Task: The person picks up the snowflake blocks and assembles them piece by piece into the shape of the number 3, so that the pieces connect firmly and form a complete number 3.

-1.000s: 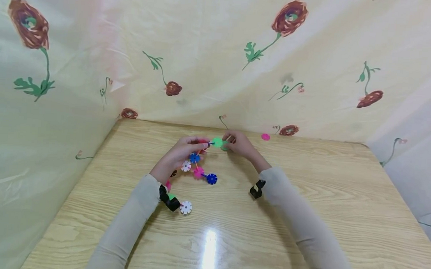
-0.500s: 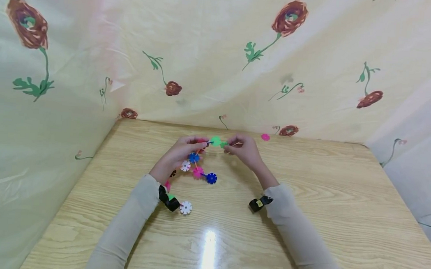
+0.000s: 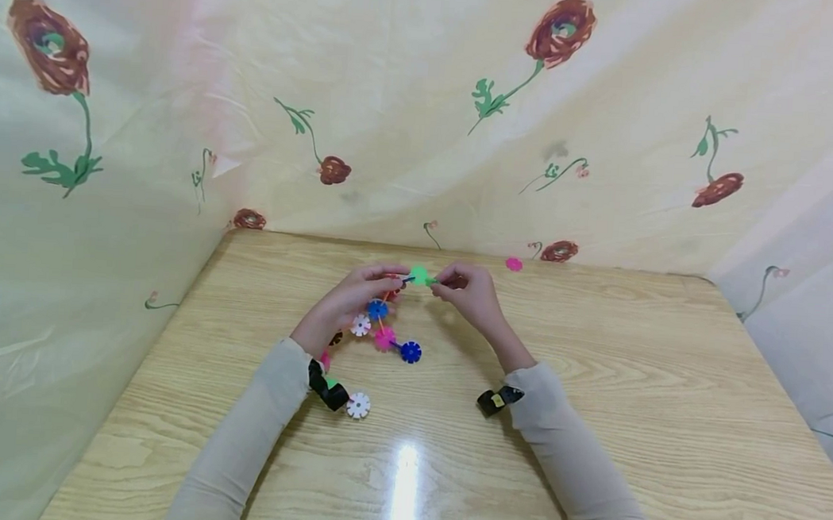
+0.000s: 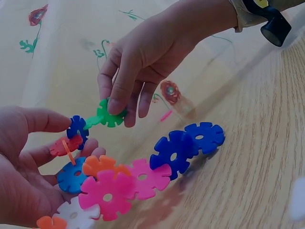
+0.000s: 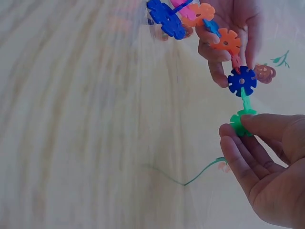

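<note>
My left hand (image 3: pixel 348 297) holds a chain of slotted, flower-shaped plastic discs, its fingers at a dark blue disc (image 4: pixel 77 128) and a red disc (image 4: pixel 66 145). Slotted into that dark blue disc is a green disc (image 5: pixel 245 99). Beyond it, my right hand (image 3: pixel 473 294) pinches another green disc (image 4: pixel 110 114) between thumb and fingers, and the two greens meet edge to edge. Pink discs (image 4: pixel 106 194), a white disc (image 4: pixel 76 215) and a blue disc (image 3: pixel 378 309) hang below my left palm. A dark blue disc (image 3: pixel 411 351) ends one branch.
A loose pink disc (image 3: pixel 514 264) lies at the back of the wooden table (image 3: pixel 630 400). Flowered cloth (image 3: pixel 397 116) rises behind and at both sides. The chain's white end disc (image 3: pixel 358 405) shows beside my left wrist, whose sleeve and strap hide part of the chain.
My right hand has turned, its wrist coming down and nearer. The outer green disc now shows nearly edge-on against the first one. My left hand has stayed almost still.
</note>
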Available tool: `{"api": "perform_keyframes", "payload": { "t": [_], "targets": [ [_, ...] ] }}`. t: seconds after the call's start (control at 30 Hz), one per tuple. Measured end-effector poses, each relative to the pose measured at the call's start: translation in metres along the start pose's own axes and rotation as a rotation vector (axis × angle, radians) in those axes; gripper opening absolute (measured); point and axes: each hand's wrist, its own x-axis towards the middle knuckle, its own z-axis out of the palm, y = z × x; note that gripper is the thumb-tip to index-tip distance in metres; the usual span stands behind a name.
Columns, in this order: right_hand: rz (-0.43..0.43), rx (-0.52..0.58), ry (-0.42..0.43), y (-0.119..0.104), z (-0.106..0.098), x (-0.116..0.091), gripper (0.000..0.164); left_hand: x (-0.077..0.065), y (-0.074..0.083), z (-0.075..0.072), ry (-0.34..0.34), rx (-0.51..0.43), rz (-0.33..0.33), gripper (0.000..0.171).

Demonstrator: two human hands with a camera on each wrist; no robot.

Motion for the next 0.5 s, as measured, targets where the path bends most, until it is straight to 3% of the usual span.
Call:
{"api": "perform_keyframes", "payload": {
  "t": [0.5],
  "targets": [
    [-0.091,-0.07,0.017,-0.003,0.006,-0.002,0.004,0.003,-0.005,0.011,0.054,-0.02,0.011,0.041]
  ]
}}
